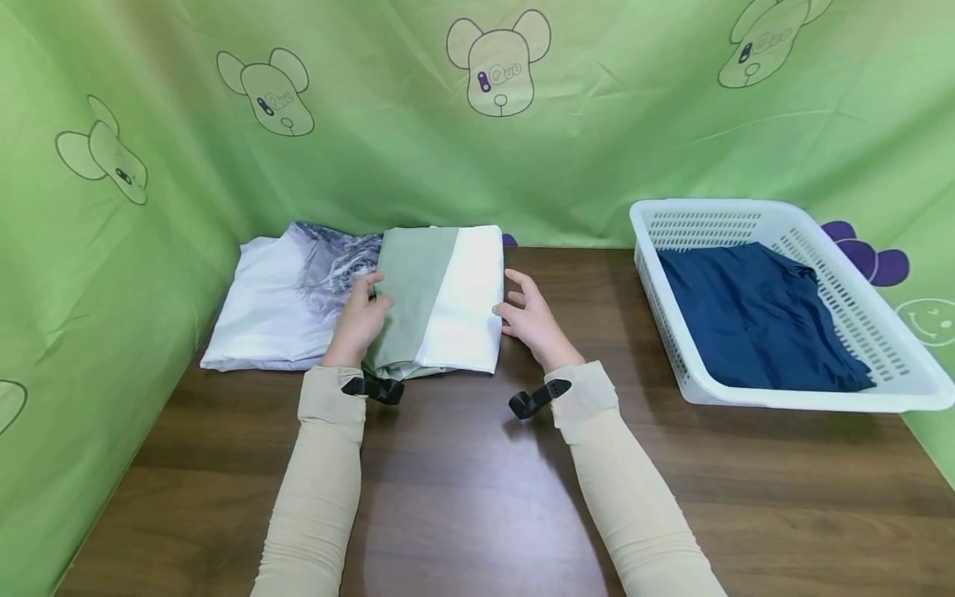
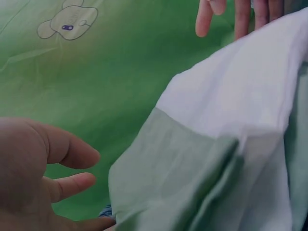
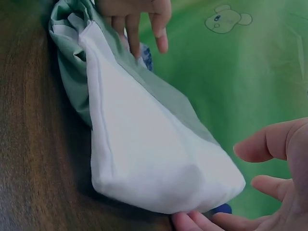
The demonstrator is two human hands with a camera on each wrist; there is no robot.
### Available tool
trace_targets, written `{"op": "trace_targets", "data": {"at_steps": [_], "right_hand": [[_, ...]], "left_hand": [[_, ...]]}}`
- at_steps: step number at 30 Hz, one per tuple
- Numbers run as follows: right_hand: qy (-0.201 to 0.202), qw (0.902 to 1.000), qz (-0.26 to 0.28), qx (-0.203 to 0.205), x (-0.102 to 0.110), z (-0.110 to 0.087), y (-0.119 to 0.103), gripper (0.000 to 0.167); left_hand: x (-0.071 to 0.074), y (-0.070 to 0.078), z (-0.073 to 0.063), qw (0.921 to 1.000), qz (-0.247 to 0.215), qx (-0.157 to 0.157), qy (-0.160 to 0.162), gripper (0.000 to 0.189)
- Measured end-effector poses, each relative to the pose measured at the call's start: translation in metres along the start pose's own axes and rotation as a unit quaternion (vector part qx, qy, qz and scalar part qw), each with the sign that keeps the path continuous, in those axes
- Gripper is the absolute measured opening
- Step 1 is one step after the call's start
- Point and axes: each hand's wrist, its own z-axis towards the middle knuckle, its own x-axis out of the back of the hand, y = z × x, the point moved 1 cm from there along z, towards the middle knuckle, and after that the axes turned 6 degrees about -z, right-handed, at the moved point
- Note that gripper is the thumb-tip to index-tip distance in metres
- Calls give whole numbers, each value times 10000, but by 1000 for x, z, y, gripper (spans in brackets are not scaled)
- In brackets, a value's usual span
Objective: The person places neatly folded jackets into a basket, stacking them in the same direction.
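Left hand and right hand, both loose, flank the green-and-white cloth, perhaps touching it, near the table's back edge. Square it gently.

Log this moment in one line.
folded green-white cloth; left hand at left edge; right hand at right edge; navy cloth in basket

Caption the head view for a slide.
Left hand and right hand flank a folded green-and-white cloth; a white basket holding blue cloth stands to the right.

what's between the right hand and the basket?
Only bare brown tabletop lies between the right hand and the white basket, as the head view shows.
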Motion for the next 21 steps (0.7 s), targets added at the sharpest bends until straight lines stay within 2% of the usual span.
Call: {"op": "trace_targets", "data": {"at_steps": [7,11,21], "right_hand": [[158,9992,-324,147,3,2,3,73],[108,9989,-434,119,9,2,7,74],[-227,9951,-965,-6,21,-2,13,86]], "left_hand": [[-5,-4,0,9985,181,110,-509,54],[-7,-7,0,9971,122,222,-718,50],[-10,-7,-1,9973,-14,196,-710,46]]}}
